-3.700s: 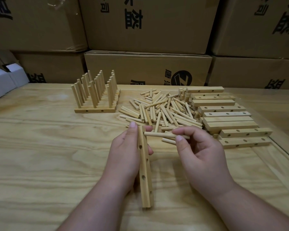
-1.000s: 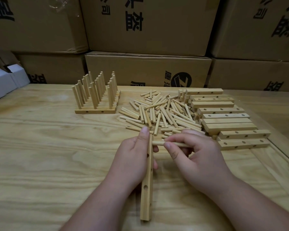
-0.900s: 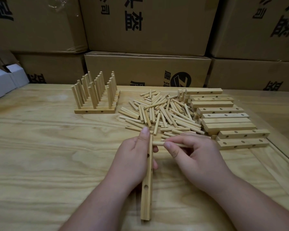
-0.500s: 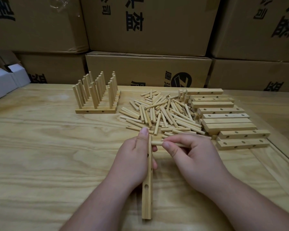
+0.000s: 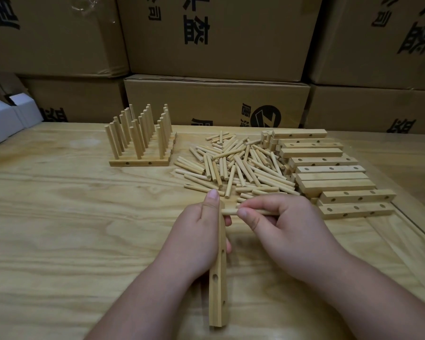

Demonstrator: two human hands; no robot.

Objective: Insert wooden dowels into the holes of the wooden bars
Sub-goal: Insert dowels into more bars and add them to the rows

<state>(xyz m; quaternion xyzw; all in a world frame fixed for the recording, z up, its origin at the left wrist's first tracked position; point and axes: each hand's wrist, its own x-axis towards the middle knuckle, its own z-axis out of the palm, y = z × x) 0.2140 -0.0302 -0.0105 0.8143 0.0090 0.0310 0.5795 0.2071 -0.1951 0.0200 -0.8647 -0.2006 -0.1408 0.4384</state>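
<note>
Hands are meeting at the middle of the counter [image 5: 59, 217] right now. Left hand [image 5: 196, 241] is wrapping its grip around the wooden bar [image 5: 217, 290], forefinger stretching up along the far end, and the bar's long axis is running straight away from the person, near end poking out toward the bottom of the view with two holes showing on its right-hand face. Right hand [image 5: 287, 229] is pinching a single dowel [image 5: 231, 212] between thumb and forefinger, the other fingers curling loosely behind. Here's the relation that matters: the dowel is lying crosswise, its long axis pointing left, square to the bar, and its free tip is sitting right at the bar's right face near the far end, just under that left forefinger. Whether the tip is already entering a hole I cannot tell; the fingers are covering that spot. Judging by the line-up, the push wants to go leftward, straight along the dowel, with the left hand bracing. Beyond the hands, the loose dowel pile [image 5: 233, 165] is waiting in the middle, the stack of empty bars [image 5: 329, 175] to its right, and finished bars with upright dowels [image 5: 140, 141] standing to the left.
</note>
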